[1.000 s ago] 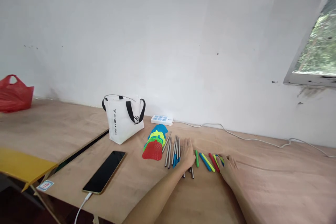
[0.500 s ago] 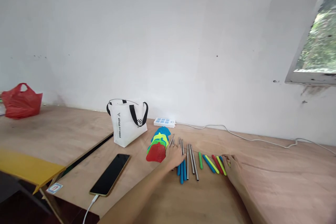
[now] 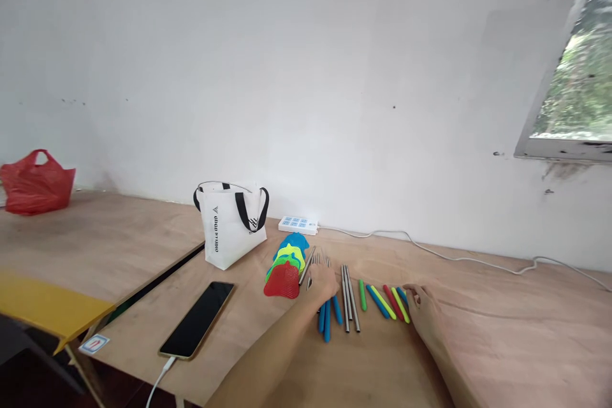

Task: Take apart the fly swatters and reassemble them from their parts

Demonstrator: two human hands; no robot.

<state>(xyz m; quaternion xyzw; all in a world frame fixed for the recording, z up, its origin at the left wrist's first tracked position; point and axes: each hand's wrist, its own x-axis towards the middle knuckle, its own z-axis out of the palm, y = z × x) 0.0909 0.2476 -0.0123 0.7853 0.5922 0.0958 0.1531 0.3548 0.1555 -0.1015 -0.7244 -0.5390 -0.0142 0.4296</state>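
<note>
My left hand lies over a bunch of thin metal rods and blue-handled rods on the wooden table, fingers curled down on them. Just left of it sits a stack of mesh swatter heads, red on top of green, yellow and blue. My right hand rests on the table at the right end of a row of coloured handle sleeves in green, blue, yellow and red, its fingers bent and touching the nearest ones.
A white tote bag with black straps stands behind the swatter heads. A phone on a charging cable lies at the front left. A white power strip with its cord runs along the wall. A red plastic bag sits far left.
My left hand slid left from the coloured sleeves onto the metal rods, shifting them. My right hand stayed by the sleeves. The view swung slightly.
</note>
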